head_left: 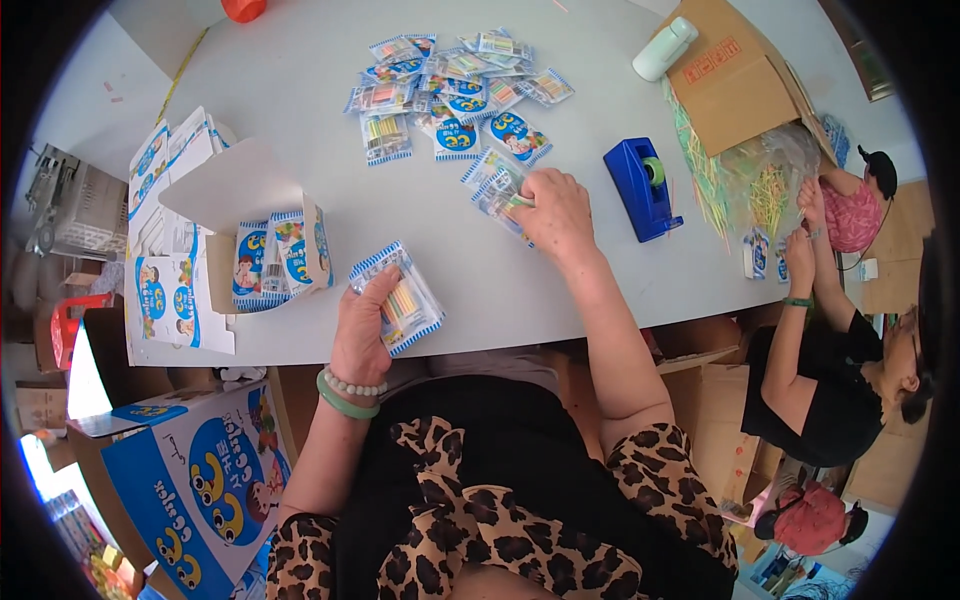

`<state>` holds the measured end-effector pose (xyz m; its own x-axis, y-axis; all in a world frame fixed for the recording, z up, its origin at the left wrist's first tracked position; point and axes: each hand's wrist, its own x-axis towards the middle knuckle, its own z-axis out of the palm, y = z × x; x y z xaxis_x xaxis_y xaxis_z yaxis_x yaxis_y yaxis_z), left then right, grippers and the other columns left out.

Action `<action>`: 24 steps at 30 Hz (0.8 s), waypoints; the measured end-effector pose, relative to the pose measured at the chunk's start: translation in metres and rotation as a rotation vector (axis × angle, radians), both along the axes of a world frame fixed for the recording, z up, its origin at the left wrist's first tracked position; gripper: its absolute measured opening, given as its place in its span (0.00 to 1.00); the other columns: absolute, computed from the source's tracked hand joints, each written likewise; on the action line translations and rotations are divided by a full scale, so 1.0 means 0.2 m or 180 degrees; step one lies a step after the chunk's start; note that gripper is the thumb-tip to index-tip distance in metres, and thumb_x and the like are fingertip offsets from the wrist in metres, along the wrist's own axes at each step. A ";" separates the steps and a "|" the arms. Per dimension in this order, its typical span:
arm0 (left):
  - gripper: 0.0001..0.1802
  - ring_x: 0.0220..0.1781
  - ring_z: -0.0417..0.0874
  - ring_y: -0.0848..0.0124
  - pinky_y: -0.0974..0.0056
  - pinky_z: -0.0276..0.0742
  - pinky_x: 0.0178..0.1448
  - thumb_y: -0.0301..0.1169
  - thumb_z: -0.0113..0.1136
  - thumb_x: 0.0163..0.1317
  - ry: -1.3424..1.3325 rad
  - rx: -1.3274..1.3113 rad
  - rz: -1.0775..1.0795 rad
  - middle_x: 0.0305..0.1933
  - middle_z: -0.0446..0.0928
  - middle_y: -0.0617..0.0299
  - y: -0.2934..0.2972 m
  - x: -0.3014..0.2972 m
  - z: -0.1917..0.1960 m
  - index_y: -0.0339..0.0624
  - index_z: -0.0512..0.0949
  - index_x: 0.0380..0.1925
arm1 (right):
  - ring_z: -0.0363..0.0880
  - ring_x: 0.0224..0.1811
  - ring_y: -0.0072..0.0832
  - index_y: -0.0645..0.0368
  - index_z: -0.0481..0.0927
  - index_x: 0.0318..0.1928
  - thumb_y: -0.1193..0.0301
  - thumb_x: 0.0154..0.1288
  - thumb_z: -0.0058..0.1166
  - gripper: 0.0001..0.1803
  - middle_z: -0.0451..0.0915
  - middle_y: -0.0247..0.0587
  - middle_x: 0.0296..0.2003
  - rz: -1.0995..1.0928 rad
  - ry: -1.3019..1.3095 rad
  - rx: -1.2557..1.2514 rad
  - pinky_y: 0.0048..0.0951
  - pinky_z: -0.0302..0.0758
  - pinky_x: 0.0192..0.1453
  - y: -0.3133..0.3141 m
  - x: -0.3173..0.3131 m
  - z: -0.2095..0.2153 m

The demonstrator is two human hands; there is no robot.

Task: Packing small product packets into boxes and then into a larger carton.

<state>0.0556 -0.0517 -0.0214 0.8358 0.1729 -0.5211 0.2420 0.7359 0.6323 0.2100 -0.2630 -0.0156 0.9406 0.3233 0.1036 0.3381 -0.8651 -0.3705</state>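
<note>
My left hand (366, 322), with a beaded and a green bangle on its wrist, is closed round a small stack of clear-and-blue candy stick packets (408, 308) near the table's front edge. To its right and farther off, my right hand (553, 212) is closed on one or more similar packets (496, 190) lying at the table top; its fingertips are partly hidden. Beyond it spreads a loose pile of packets (455, 85), some showing coloured sticks, others a blue printed side. Left of my left hand stands an open white box (228, 262) with several packets (275, 258) upright inside.
A blue tape dispenser (641, 190) stands right of my right hand. Behind it are a pale bottle (664, 50) and a tipped cardboard box (738, 75) with thin coloured sticks (697, 160). Flattened cartons (160, 285) lie far left. A co-worker (835, 370) handles sticks at the right.
</note>
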 end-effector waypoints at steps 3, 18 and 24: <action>0.09 0.39 0.84 0.70 0.66 0.82 0.42 0.27 0.57 0.64 0.0062 -0.0016 0.0126 0.40 0.81 0.60 0.00 0.00 0.00 0.36 0.76 0.43 | 0.75 0.41 0.42 0.60 0.73 0.33 0.71 0.49 0.62 0.12 0.76 0.43 0.34 -0.0072 0.0334 0.0351 0.36 0.72 0.48 0.02 -0.04 0.02; 0.14 0.44 0.81 0.71 0.65 0.78 0.49 0.35 0.56 0.66 -0.0509 -0.0367 0.0356 0.43 0.80 0.61 -0.06 0.08 0.07 0.38 0.76 0.46 | 0.72 0.31 0.17 0.60 0.72 0.34 0.72 0.59 0.60 0.10 0.75 0.32 0.28 -0.0136 0.1327 0.2732 0.25 0.70 0.34 0.40 -0.48 0.00; 0.11 0.37 0.84 0.67 0.62 0.83 0.44 0.25 0.61 0.59 0.0096 -0.0145 0.0499 0.38 0.82 0.60 0.00 0.07 0.04 0.37 0.77 0.43 | 0.72 0.25 0.31 0.59 0.73 0.36 0.65 0.57 0.62 0.14 0.74 0.38 0.25 0.1048 0.1357 0.1546 0.32 0.70 0.32 0.39 -0.30 0.10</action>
<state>0.0688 -0.0511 -0.0138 0.7844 0.2755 -0.5557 0.1403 0.7939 0.5917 0.1496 -0.1852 0.0042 0.7930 0.6075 -0.0466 0.2933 -0.4476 -0.8447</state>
